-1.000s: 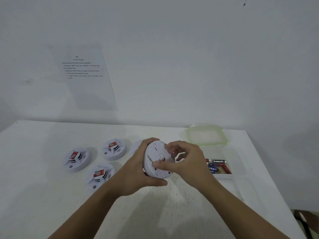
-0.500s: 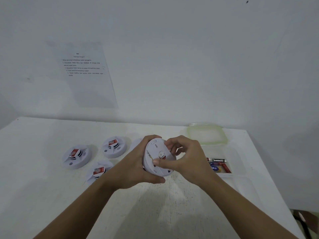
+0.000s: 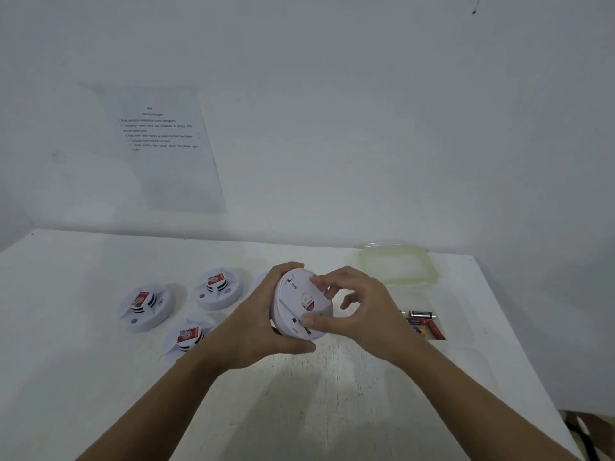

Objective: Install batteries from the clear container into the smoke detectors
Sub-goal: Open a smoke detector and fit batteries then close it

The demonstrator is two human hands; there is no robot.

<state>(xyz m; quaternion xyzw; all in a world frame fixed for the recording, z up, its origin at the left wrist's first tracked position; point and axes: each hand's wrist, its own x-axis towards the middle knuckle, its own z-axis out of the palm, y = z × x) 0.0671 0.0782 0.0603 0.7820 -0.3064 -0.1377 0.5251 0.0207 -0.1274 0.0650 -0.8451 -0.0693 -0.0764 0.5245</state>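
Above the white table (image 3: 316,394), the left hand (image 3: 256,327) clasps a round white plastic smoke detector (image 3: 301,304), tilted on edge. The right hand (image 3: 362,314) pinches its rim with thumb and fingertips. Left of it lie three white detectors (image 3: 146,306). Right of it sits the clear container (image 3: 456,314) holding batteries (image 3: 424,322); beyond, its green-rimmed lid (image 3: 397,262).

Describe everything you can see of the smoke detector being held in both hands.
The held smoke detector is a round, white, plastic-looking disc, lifted off the table and tilted so its flat back faces the camera. That face shows a small central circle with a red mark and a few dark slots. The left hand cups its rim; the right hand's fingertips touch the face.
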